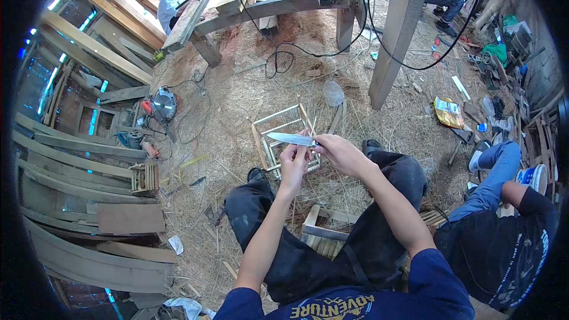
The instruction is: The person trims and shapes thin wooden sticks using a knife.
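In the middle of the head view my right hand [341, 153] is closed round the handle of a knife [290, 138]. Its pale blade points left, across the top of my left hand [293, 169]. The fingers of that hand are closed just under the blade; what they grip is too small to make out. Below and behind both hands, a small slatted wooden frame [261, 145] rests on the straw-covered ground, partly hidden by them. A second small wooden frame [311, 216] lies between my legs.
A wooden workbench [278, 7] and a post [403, 35] stand ahead. A circular saw [164, 104] lies at left near stacked boards [89, 148]. Close on my right sits a person [498, 249]; two other people are farther off. A yellow packet [448, 112] lies at right.
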The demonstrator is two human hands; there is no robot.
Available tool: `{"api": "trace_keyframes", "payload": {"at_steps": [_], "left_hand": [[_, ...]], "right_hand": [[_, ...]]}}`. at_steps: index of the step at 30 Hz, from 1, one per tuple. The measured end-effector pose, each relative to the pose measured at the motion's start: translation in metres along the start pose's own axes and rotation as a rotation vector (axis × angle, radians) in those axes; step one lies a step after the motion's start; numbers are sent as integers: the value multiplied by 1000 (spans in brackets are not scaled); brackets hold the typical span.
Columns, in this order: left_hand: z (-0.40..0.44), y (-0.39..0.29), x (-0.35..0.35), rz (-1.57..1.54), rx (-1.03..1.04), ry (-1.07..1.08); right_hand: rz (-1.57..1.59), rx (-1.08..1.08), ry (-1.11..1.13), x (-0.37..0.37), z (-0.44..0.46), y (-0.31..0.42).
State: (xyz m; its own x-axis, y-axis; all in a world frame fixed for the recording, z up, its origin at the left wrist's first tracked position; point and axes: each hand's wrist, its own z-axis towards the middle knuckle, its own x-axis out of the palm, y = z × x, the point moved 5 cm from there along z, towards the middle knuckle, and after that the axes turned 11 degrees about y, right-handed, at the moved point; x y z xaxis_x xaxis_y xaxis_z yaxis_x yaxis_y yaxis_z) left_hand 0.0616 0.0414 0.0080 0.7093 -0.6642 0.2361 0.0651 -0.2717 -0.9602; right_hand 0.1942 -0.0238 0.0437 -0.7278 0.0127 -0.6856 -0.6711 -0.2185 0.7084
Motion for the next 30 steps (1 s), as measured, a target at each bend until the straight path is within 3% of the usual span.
{"api": "trace_keyframes", "payload": {"at_steps": [4,9,15,23,28,30], "left_hand": [[0,1,-3,12,19,-4],[1,2,-5,48,20,8],[-2,0,1,-179,-34,66],[-24,-3,-14,130,-3,73],[-30,-20,-27,55,27,94],[-21,-36,-22,-22,59,105]], "right_hand": [[-160,60,-11,-3,0,4],[-85,-11,-85,-1,2,-1],[-70,-39,-76,-5,2,3],[-143,-38,59,5,-1,-4],[-160,-36,47,-6,2,7],[-175,-48,-57,-15,3,4]]}}
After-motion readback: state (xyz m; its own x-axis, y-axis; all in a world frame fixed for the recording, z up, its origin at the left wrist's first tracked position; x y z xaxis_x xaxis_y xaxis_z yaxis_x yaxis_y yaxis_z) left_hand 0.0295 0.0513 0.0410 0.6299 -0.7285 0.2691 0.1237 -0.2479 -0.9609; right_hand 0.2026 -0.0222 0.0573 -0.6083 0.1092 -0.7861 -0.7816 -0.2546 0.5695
